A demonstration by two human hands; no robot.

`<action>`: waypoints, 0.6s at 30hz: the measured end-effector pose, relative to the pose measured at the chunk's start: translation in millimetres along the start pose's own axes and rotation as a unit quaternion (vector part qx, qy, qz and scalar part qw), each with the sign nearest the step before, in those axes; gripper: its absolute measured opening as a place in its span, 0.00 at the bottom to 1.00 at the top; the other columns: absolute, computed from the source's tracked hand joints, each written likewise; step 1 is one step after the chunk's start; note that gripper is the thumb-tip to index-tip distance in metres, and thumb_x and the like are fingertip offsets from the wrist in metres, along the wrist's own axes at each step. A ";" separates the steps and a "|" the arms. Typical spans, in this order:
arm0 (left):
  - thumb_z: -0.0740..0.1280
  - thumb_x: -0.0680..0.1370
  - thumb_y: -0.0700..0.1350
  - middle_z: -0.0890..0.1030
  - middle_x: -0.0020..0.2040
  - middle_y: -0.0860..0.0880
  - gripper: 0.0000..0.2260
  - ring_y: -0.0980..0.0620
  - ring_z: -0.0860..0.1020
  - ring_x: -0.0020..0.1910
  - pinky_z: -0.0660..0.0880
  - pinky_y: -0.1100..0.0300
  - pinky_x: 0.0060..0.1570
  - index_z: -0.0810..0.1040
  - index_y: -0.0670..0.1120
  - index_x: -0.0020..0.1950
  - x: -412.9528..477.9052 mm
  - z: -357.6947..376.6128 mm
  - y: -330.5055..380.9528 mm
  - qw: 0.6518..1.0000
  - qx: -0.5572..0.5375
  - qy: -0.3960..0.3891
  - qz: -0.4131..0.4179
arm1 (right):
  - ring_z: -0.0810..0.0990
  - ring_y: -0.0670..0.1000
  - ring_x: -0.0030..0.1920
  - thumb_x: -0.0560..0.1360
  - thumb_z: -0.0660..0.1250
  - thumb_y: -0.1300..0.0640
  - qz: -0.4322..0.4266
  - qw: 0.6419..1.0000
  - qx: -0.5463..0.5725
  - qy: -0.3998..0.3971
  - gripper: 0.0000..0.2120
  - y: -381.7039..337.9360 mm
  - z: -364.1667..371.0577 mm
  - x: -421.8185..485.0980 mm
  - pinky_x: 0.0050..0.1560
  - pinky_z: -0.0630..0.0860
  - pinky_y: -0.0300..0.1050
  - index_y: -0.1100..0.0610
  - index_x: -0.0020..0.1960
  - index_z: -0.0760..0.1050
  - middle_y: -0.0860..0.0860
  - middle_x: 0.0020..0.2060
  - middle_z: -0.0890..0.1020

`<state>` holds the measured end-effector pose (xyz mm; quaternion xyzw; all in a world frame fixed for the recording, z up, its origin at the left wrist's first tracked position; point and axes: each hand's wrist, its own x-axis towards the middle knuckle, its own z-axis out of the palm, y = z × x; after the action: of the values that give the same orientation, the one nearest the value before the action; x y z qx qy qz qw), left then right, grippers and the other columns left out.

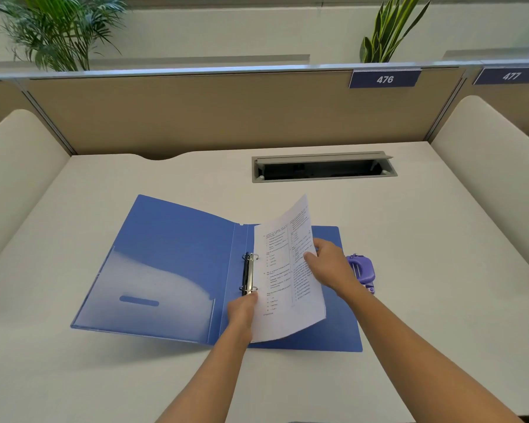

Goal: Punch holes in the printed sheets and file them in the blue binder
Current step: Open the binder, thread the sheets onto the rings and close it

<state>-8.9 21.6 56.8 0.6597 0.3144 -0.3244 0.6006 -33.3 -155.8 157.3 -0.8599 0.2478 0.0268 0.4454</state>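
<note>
The blue binder point(171, 257) lies open flat on the white desk, its metal ring mechanism point(248, 274) along the spine. The printed sheets point(283, 279) curve up over the binder's right half, their left edge at the rings. My left hand point(242, 311) pinches the sheets' lower left edge just below the lower ring. My right hand point(329, 265) grips the sheets' right edge, thumb on top. A purple hole punch point(362, 270) sits on the desk just right of the binder, partly hidden behind my right hand.
An open grey cable tray point(324, 169) is set into the desk point(104, 377) behind the binder. Beige partition panels with number plates 476 and 477 close the back, cream side dividers stand left and right. Plants rise behind the partition.
</note>
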 end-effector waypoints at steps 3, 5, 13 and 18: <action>0.65 0.79 0.46 0.81 0.44 0.44 0.08 0.44 0.79 0.45 0.78 0.48 0.50 0.76 0.43 0.44 -0.2 2.6 -1.4 0.999 0.011 0.022 0.024 | 0.80 0.53 0.48 0.78 0.58 0.59 0.037 0.999 -0.013 0.010 0.14 24.5 1.8 2.1 0.45 0.77 0.46 0.55 0.61 0.75 0.50 0.56 0.82; 0.64 0.79 0.45 0.80 0.42 0.45 0.09 0.47 0.78 0.40 0.76 0.53 0.42 0.76 0.43 0.41 -2.1 2.7 -2.5 0.999 0.019 0.029 0.042 | 0.80 0.53 0.51 0.78 0.59 0.58 0.058 0.998 -0.016 0.011 0.14 41.2 3.5 2.6 0.50 0.78 0.49 0.56 0.62 0.74 0.51 0.57 0.81; 0.67 0.78 0.46 0.78 0.46 0.50 0.06 0.49 0.77 0.44 0.71 0.59 0.36 0.75 0.46 0.52 -9.6 -8.4 -18.5 0.963 0.183 0.094 0.173 | 0.77 0.50 0.41 0.76 0.62 0.62 0.074 0.996 -0.038 0.027 0.17 81.2 17.5 -5.6 0.39 0.71 0.42 0.56 0.64 0.71 0.49 0.46 0.81; 0.68 0.77 0.48 0.81 0.49 0.49 0.11 0.49 0.79 0.45 0.78 0.55 0.43 0.71 0.49 0.57 -9.9 -15.1 -25.4 0.928 0.264 0.128 0.232 | 0.77 0.49 0.47 0.75 0.63 0.63 0.055 0.998 -0.018 0.034 0.15 93.1 26.7 -8.8 0.46 0.73 0.42 0.55 0.61 0.73 0.50 0.55 0.80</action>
<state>-34.4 38.5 50.9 0.8846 0.1297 -0.1603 0.4183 -78.3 -176.1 73.5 -0.8532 0.3093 0.0263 0.4191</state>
